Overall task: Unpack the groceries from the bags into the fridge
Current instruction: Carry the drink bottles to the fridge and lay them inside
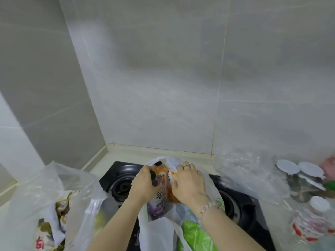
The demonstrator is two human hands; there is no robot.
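Note:
A white plastic grocery bag (159, 229) stands on the black gas stove, its mouth pulled wide. Inside stand an orange drink bottle (161, 173) with a black cap, a second black-capped bottle (157, 201) with a purple and white label, and an orange packet (173, 178). A green packet (197, 236) lies at the bag's near side. My left hand (145, 185) is wrapped around the necks of the two bottles. On the bag's right side, my right hand (190, 183), with a ring and a bead bracelet, is closed on the rim by the orange packet.
A second clear bag (36, 205) with packaged goods sits at the left on the counter. The black gas stove (241, 211) lies under the bag. At the right are crumpled clear plastic (244, 171), white-lidded jars (297, 174) and a white-capped bottle (315, 220). Tiled walls stand behind.

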